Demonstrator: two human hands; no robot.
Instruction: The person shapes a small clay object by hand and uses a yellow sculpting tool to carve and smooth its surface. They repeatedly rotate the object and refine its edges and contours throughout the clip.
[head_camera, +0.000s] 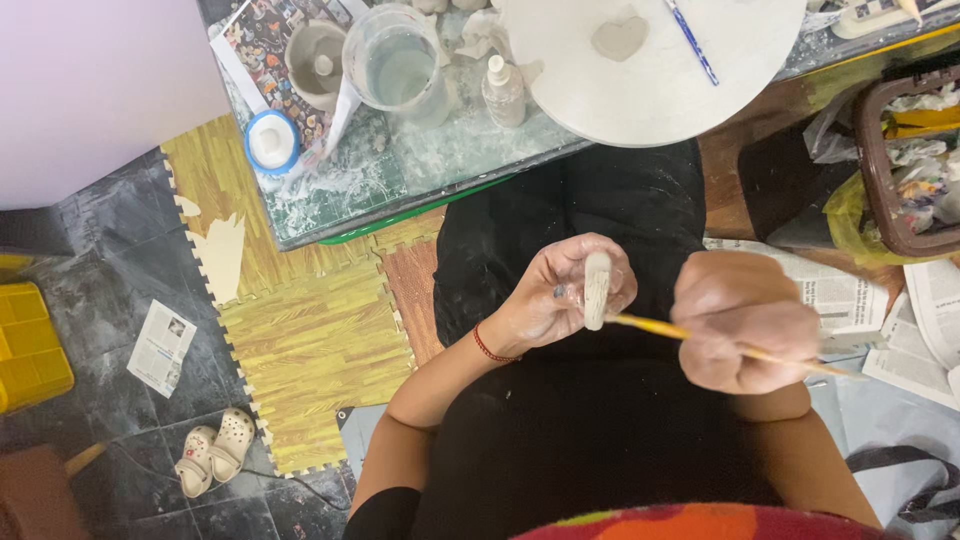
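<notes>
Left hand (560, 295): fingers closed around flat clay piece (596, 290), held edge-on. Right hand (745, 330): fist gripping thin yellow-handled tool (650, 325); tip should meet the edge lightly.

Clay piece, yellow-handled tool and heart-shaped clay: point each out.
clay piece (596, 290), head view, its narrow edge.
yellow-handled tool (650, 325), head view, handle between the hands.
heart-shaped clay (620, 38), head view, its middle.

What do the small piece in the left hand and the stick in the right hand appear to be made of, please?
The small piece in the left hand looks like unfired clay: pale grey, matte. The stick in the right hand seems wooden: thin, yellowish, possibly a brush handle.
</notes>
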